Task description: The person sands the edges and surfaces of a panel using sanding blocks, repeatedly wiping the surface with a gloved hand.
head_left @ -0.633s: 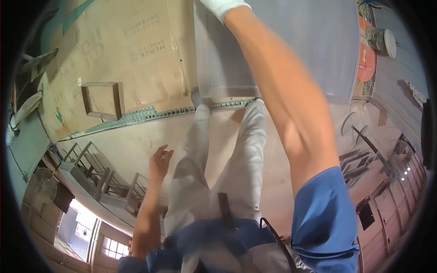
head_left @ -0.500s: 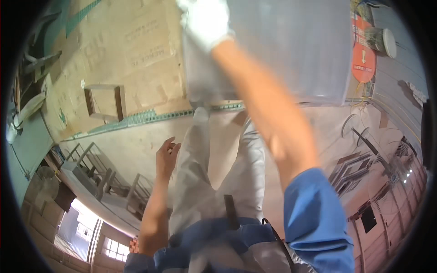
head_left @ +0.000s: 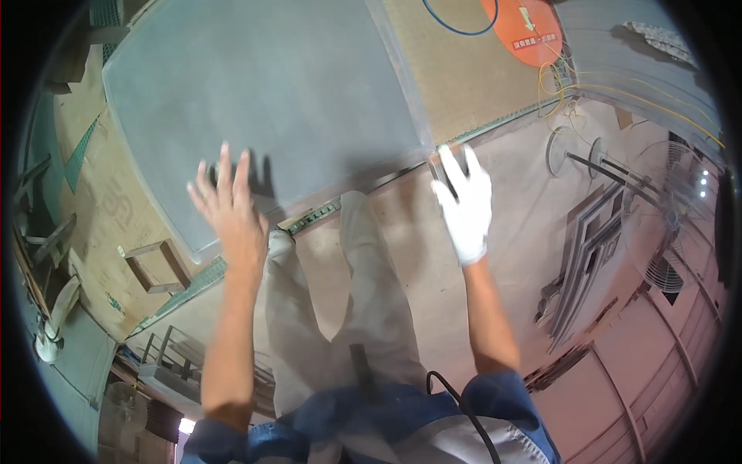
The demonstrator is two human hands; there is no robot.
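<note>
A large flat grey panel [head_left: 263, 85] with paler edges lies on the cardboard-covered table. My left hand [head_left: 230, 203] is bare, its fingers spread over the panel's near edge; whether the fingertips touch it I cannot tell. My right hand [head_left: 466, 203], in a white glove, is beside the panel's near right corner. Between its thumb and fingers is a small brownish block [head_left: 438, 175], mostly hidden by the glove, so its exact kind is unclear.
A small wooden frame [head_left: 127, 267] lies close to the panel's near left corner. Right of the panel are bare tabletop [head_left: 464, 97], a blue loop of hose [head_left: 464, 33], an orange sign [head_left: 528, 31] and yellow cords [head_left: 550, 77]. A standing fan [head_left: 666, 216] and stacked frames [head_left: 587, 255] stand farther right.
The panel has shifted left along the table, nearer the wooden frame. My right hand has come back from over the panel to its near right corner; my left hand has risen to the near edge.
</note>
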